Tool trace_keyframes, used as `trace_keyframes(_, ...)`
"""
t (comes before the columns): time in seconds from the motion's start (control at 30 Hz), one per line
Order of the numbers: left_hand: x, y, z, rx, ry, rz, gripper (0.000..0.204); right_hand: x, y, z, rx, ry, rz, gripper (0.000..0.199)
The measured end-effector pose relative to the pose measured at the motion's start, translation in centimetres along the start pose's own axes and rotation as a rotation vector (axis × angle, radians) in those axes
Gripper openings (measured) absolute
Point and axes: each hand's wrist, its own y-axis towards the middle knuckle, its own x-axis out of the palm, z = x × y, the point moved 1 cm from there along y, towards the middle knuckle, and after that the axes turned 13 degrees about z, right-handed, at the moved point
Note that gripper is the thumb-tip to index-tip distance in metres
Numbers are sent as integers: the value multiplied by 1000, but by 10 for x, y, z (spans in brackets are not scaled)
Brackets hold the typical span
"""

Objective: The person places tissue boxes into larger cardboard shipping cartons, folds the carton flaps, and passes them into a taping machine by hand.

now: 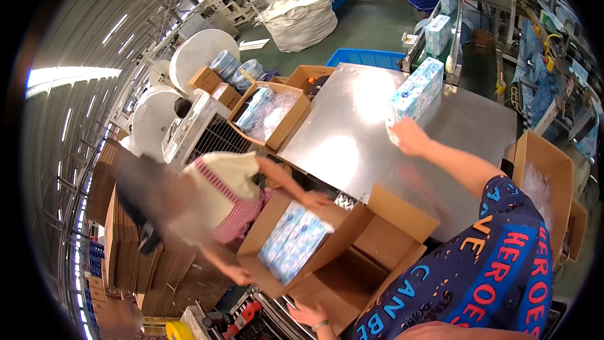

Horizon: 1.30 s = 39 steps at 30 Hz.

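Note:
My right hand (409, 137) is closed on the near end of a long blue-and-white printed pack (416, 90), which stands on the metal table. Part of its fingers is hidden behind the hand. Low in the view, my left hand (308, 313) has its fingers spread against the near side of an open cardboard carton (371, 247); nothing shows inside the carton. Beside it, another carton (257, 245) holds several blue-and-white packs (290, 239). A co-worker's two hands rest on that second carton, one at its far flap and one at its near corner.
The metal table (330, 123) spans the middle. More packs (437, 34) sit on a conveyor at its far end. A blue bin (365, 58) stands behind it. Cartons with plastic film stand left (283, 116) and right (542, 182). Flattened cardboard (138, 255) is stacked behind the co-worker (217, 195).

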Motion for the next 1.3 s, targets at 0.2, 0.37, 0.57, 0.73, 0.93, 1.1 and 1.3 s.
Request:
trace_keyframes(0.2, -61, 65, 156, 410, -472, -62, 59, -15, 83, 139, -56, -714, 264, 87)
trace_keyframes(0.37, -49, 102, 296, 653, -757, -155, 45, 17, 117, 106, 88, -327, -283, 75)
trace_keyframes(0.57, -30, 168, 462, 851, -717, -210, 76, 38, 56, 11, -129, 344, -30, 83)
trace_keyframes(0.73, 7, 185, 517, 1040, -292, -632, 108, 19, 101, 77, 274, 149, 77, 70)
trace_keyframes(0.93, -31, 188, 492, 1155, -565, -285, 76, 9, 106, 148, 755, 40, 257, 55)
trace_keyframes(1.1, -122, 238, 443, 916, -786, 64, 71, 12, 62, 122, 619, 84, 186, 49)
trace_keyframes(1.3, -169, 232, 293, -91, -1438, -367, 104, -20, -67, 20, 357, 130, 42, 32)
